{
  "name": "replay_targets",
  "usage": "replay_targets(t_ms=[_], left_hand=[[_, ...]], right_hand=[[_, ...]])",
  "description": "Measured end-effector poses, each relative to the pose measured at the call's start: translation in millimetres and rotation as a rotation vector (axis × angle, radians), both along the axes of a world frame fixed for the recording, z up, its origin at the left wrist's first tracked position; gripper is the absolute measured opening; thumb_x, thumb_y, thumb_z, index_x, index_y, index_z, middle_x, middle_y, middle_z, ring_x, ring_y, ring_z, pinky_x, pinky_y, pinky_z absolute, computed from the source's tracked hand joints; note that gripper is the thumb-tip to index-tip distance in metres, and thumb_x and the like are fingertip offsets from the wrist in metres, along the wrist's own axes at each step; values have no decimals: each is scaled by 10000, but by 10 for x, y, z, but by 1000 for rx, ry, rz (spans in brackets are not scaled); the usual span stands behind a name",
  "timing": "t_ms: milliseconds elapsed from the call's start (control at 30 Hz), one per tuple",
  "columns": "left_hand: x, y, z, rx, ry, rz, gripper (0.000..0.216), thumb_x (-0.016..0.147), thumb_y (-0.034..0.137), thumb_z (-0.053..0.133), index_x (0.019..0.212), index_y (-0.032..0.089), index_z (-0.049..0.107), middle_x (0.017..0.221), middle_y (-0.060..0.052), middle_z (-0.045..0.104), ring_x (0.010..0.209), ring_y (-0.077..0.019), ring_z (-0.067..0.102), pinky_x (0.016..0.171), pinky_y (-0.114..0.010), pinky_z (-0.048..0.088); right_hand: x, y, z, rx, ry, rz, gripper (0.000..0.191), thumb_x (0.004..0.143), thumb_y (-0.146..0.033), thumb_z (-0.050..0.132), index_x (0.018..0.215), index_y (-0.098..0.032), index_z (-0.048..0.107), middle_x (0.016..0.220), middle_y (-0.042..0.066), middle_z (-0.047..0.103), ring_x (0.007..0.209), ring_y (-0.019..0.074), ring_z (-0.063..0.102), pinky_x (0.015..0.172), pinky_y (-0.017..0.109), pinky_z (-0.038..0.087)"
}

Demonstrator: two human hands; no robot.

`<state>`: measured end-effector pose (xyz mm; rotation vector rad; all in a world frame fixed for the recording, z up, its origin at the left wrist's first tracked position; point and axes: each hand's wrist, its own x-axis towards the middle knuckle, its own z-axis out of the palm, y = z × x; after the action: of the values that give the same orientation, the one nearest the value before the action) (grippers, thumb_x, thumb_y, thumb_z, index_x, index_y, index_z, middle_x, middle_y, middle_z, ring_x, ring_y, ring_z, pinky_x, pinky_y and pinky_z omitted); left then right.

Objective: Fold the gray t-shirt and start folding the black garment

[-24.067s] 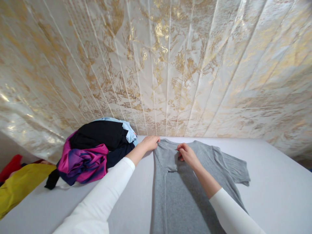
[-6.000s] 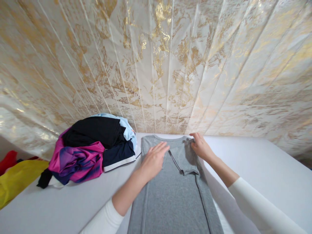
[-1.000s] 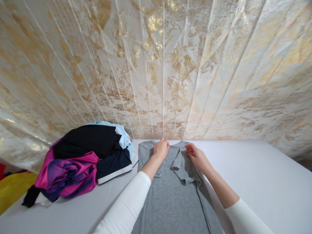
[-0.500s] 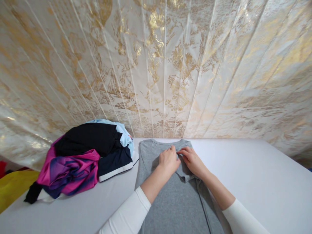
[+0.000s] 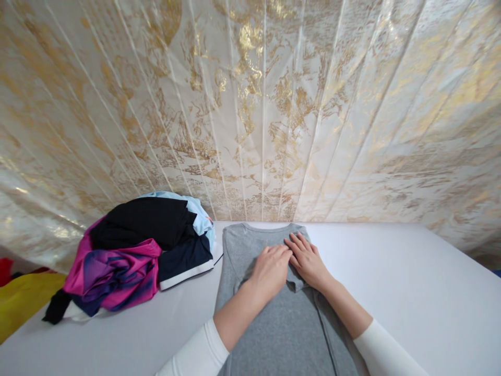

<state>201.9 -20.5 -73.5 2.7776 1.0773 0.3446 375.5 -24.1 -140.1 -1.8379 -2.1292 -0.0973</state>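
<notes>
A grey shirt (image 5: 270, 329) lies on the white table, its neckline at the far edge and its right side folded inward over the body. My left hand (image 5: 271, 269) rests on the upper middle of the shirt, fingers extended and pointing right. Beside it, my right hand (image 5: 308, 261) lies flat with its fingers spread on the folded sleeve part near the right shoulder. The fingertips of both hands nearly meet. Part of the folded sleeve is hidden under my hands.
A heap of clothes stands on the left of the white table (image 5: 410, 292): a black garment (image 5: 141, 222), a pink and purple one (image 5: 117, 277) and a navy one with a white band (image 5: 188, 261). Yellow cloth (image 5: 27, 297) lies far left. A gold-patterned curtain (image 5: 250, 115) hangs behind.
My right hand has flattened out and its fingers have spread over the folded sleeve. My left hand has turned and straightened its fingers, moving slightly nearer to me.
</notes>
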Motion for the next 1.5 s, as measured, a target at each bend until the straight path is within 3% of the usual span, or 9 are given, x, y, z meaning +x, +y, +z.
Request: replay_targets(t_ms=[133, 267, 433, 667, 867, 1033, 1233, 1367, 1500], left_hand=[[-131, -204, -176, -17, 34, 6, 501, 940, 391, 475, 1369, 135, 433, 1456, -154, 414, 1363, -270, 348, 1107, -479, 263], [-236, -331, -183, 30, 12, -136, 494, 944, 359, 476, 1400, 191, 389, 1527, -123, 295, 1421, -242, 228, 1113, -468, 249], [-215, -354, -143, -14, -43, -268, 264, 919, 262, 543, 1181, 233, 567, 1394, -77, 503, 1321, -226, 404, 1060, -421, 307], [-199, -361, -97, -44, -26, -252, 163, 898, 269, 573, 1052, 249, 621, 1305, -49, 562, 1272, -257, 451, 1010, -426, 342], [-219, -480, -19, -38, -40, -248, 298, 895, 265, 567, 1187, 204, 545, 1361, -103, 500, 1298, -239, 409, 1044, -401, 317], [-85, -439, 29, -57, -35, -234, 206, 891, 235, 564, 1092, 200, 594, 1153, -61, 599, 1106, -216, 526, 965, -360, 383], [169, -387, 1, -18, 51, -103, 162, 873, 255, 589, 1015, 178, 611, 1019, -56, 606, 995, -219, 556, 862, -338, 447], [323, -424, -54, 39, 88, -31, 190, 867, 261, 591, 1016, 143, 579, 1000, -82, 609, 962, -243, 570, 825, -367, 467], [416, -422, -105, 76, 89, -6, 150, 887, 206, 543, 1022, 142, 563, 961, -80, 621, 908, -241, 598, 792, -373, 474]], right_hand=[[20, 6, 5, -32, 26, 3, 463, 950, -352, 389, 1384, -209, 463, 1494, 108, 384, 1413, 255, 258, 1087, 479, 286], [147, 75, -64, -30, 183, 22, 470, 967, -340, 300, 1410, -239, 424, 1491, 88, 394, 1409, 218, 274, 1090, 476, 306], [239, 82, -91, -37, 149, 71, 485, 956, -337, 325, 1417, -215, 413, 1505, 90, 369, 1415, 219, 256, 1110, 461, 289], [129, 30, -37, -72, 80, 25, 522, 932, -408, 399, 1407, -194, 429, 1531, 99, 309, 1430, 247, 207, 1126, 488, 226], [310, 90, 45, 64, 532, 9, 424, 933, -376, 344, 1249, -201, 567, 1361, 111, 545, 1325, 237, 421, 1083, 453, 335], [515, -4, 238, 123, 628, -122, 340, 857, -324, 399, 1082, -198, 621, 1088, 104, 677, 1024, 237, 617, 910, 404, 465], [466, -345, 447, -234, 530, -70, 268, 819, -309, 402, 958, -209, 607, 652, -2, 637, 622, 174, 598, 636, 294, 451], [352, -573, 622, -405, 467, -8, 191, 791, -265, 440, 912, -220, 580, 606, -19, 616, 575, 153, 586, 570, 258, 420], [283, -650, 728, -556, 601, -51, 237, 728, -166, 424, 946, -225, 500, 644, -21, 634, 548, 129, 588, 468, 208, 405]])
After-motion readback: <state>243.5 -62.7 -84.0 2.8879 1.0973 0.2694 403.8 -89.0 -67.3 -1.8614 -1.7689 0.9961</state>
